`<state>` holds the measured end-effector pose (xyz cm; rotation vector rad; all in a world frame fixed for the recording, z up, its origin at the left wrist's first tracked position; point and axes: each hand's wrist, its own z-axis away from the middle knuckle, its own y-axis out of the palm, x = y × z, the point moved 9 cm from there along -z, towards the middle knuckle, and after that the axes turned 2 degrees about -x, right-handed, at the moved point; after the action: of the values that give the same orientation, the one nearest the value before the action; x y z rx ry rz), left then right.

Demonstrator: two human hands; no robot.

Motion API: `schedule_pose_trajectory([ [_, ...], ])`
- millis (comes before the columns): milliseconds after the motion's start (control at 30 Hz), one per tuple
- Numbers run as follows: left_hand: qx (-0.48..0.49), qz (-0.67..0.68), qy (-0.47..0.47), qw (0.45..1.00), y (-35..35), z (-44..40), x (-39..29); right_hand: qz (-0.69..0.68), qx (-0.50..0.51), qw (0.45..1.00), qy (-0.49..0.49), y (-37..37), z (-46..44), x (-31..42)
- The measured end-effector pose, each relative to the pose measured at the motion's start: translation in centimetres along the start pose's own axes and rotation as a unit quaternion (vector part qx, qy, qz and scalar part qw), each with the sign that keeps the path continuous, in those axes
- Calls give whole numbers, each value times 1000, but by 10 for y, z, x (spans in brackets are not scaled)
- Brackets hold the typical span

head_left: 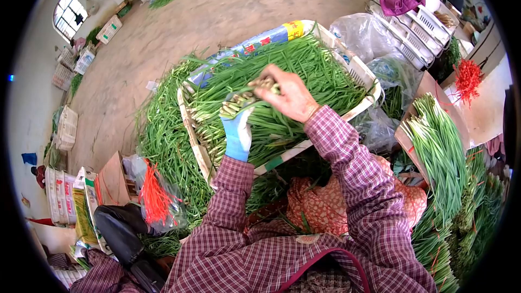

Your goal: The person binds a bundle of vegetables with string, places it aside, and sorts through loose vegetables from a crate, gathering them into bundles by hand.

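My left hand, in a blue and white glove, is closed around a bunch of garlic chives, the pale cut stem ends showing above the fingers. Bare and slightly blurred, my right hand has its fingers closed on more pale stem ends just to the right. Both hands are above a white plastic crate heaped with green chives. A blue printed plastic sack lies along the crate's far side.
Loose chives are piled left of the crate. Red ties hang at the left, more red ties at the right. Chives lie on a board at right. Stacked crates stand behind. A person's dark-trousered leg is at lower left.
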<state>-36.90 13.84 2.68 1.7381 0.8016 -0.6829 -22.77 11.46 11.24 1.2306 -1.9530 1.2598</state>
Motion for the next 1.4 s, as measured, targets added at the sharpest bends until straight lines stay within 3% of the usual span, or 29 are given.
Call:
schedule_pose_trajectory([
  [67,38,-36,20,998,-2,-6,-1,4,-58,998,26,-21,2,-7],
  [200,26,-62,14,998,-3,-12,4,-3,-114,993,30,-34,7,-15],
  [267,-56,-47,1,997,-42,-27,24,-58,-198,978,32,-64,12,-2],
  [300,-31,-133,-31,990,-30,-24,4,-75,-226,971,24,-86,14,-7],
  [333,-97,-124,-64,985,-61,-31,14,-91,-254,963,15,-113,16,-14],
  [400,-105,-103,-80,986,-89,-34,15,-54,-335,941,17,-172,27,7],
  [467,-204,-91,-104,969,-117,-33,11,5,-417,909,7,-226,42,43],
  [533,-200,-114,-104,968,-129,-33,-1,-128,-397,907,-61,-265,46,72],
  [600,-178,-95,-142,969,-188,-52,26,-219,-352,899,-142,-297,45,108],
  [633,-113,-100,-149,977,-191,-56,23,-317,-278,888,-184,-314,44,110],
  [667,-49,-104,-155,981,-187,-54,24,-255,-334,896,-144,-320,52,110],
  [700,-48,-270,-179,945,-170,-39,-1,-105,-384,907,-134,-330,58,98],
  [767,-75,-282,-199,935,-179,-25,-21,107,-491,864,-25,-315,73,82],
  [800,-113,-311,-202,922,-180,-19,-33,19,-449,889,-88,-300,67,72],
  [833,-111,-390,-133,904,-182,-22,-49,37,-415,908,-50,-285,68,71],
  [867,-110,-466,-62,876,-179,-26,-66,-78,-430,899,-31,-264,71,73],
  [933,-62,-450,-20,890,-123,-17,-97,-126,-418,897,-65,-241,71,71],
  [1033,92,-382,72,917,29,19,-133,-166,-406,896,-68,-208,69,76],
  [1133,263,-410,240,840,146,63,-129,-241,-397,884,-56,-176,69,76],
  [1200,282,-500,266,774,189,76,-102,-300,-387,871,-31,-158,74,80],
  [1333,270,-468,267,798,192,67,-51,-382,-396,833,-52,-154,87,77],
  [1400,309,-380,49,870,173,65,-17,-417,-400,815,-40,-159,94,68],
])
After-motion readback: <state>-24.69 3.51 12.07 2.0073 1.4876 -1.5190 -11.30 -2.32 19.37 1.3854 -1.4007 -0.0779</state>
